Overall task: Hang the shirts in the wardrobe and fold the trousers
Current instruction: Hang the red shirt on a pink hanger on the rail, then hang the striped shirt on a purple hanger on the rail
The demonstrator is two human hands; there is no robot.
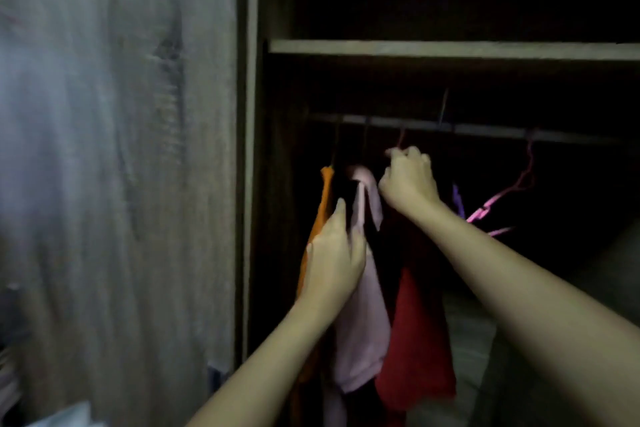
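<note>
Inside the dark wardrobe a hanging rail [485,130] runs left to right. On it hang an orange shirt [320,218], a pale pink shirt [363,322] and a red shirt [419,340]. My right hand [408,180] is closed around the hook of the red shirt's hanger just under the rail. My left hand [332,260] rests flat against the pink shirt, fingers reaching between it and the orange one. An empty pink hanger [498,198] dangles further right on the rail.
A wooden shelf [450,49] spans the wardrobe above the rail. The grey wood-grain door panel [121,166] fills the left side. The wardrobe's right part is dark, with a pale surface low at the right [616,274].
</note>
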